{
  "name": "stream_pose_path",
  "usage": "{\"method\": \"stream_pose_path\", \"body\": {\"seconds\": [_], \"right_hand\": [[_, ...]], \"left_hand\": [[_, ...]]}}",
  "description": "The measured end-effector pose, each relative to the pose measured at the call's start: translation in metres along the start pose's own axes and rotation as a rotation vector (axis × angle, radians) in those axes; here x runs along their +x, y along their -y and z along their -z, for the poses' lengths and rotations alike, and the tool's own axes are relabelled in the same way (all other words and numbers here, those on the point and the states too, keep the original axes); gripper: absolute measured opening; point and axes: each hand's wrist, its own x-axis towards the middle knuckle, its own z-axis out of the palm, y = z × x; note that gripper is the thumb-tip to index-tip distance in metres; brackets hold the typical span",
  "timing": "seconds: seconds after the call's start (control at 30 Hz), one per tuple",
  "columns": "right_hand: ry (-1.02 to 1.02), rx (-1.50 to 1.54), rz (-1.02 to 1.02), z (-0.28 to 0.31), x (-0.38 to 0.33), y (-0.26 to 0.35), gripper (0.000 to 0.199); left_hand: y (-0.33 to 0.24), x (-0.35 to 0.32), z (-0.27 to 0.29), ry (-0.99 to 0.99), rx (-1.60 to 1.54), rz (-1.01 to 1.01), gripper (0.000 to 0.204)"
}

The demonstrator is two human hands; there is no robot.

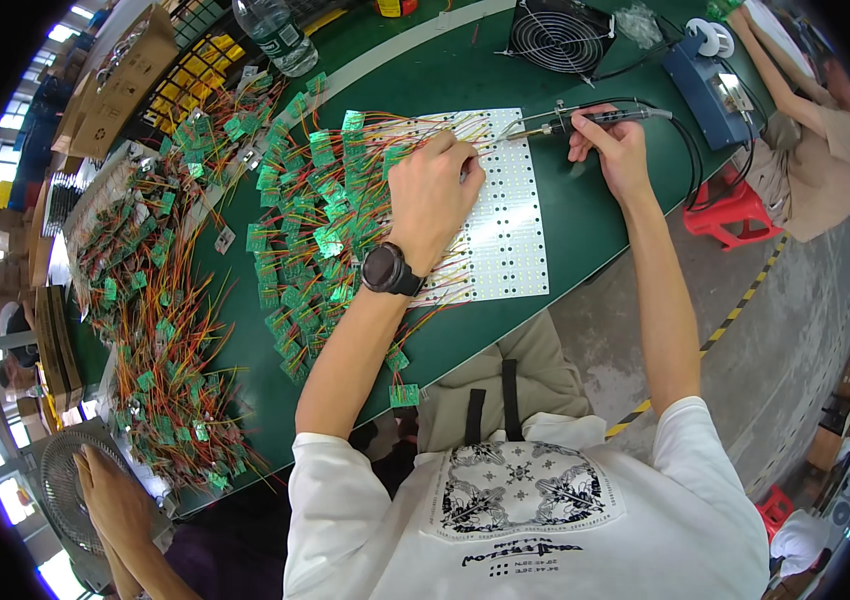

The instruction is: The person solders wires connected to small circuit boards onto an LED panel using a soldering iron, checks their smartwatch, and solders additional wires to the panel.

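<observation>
My right hand [617, 152] grips a soldering iron [567, 122] with a thin metal wire guide, its tip over the upper part of a white LED panel [513, 225]. The panel bears rows of small dots. Over the panel's left half, my left hand [432, 190] is closed with curled fingers close to the iron's tip; what it pinches is hidden. Red and yellow wires [450, 290] run onto the panel from many small green circuit boards [330, 240] to its left.
A large heap of wired boards [160, 330] covers the table's left side. A water bottle [280, 40], a black fan [560, 38] and a blue soldering unit [710, 90] stand at the back. Other people sit at right and lower left. A red stool [730, 215] is at right.
</observation>
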Motion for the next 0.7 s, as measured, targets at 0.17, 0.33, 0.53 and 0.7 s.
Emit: {"method": "stream_pose_path", "body": {"seconds": [0.17, 0.33, 0.53, 0.7], "right_hand": [[-0.086, 0.005, -0.001, -0.001, 0.001, -0.006, 0.024], [-0.091, 0.089, 0.011, 0.0, 0.001, -0.009, 0.021], [-0.122, 0.097, 0.02, 0.003, -0.002, -0.005, 0.022], [-0.105, 0.075, 0.021, 0.002, -0.001, -0.006, 0.021]], "left_hand": [[-0.009, 0.012, 0.024, -0.065, -0.025, -0.264, 0.022], [-0.041, 0.005, 0.098, -0.084, -0.012, -0.198, 0.024], [-0.005, -0.067, 0.162, -0.244, 0.348, 0.376, 0.01], [0.081, -0.129, 0.187, -0.234, 0.6, 0.586, 0.019]]}}
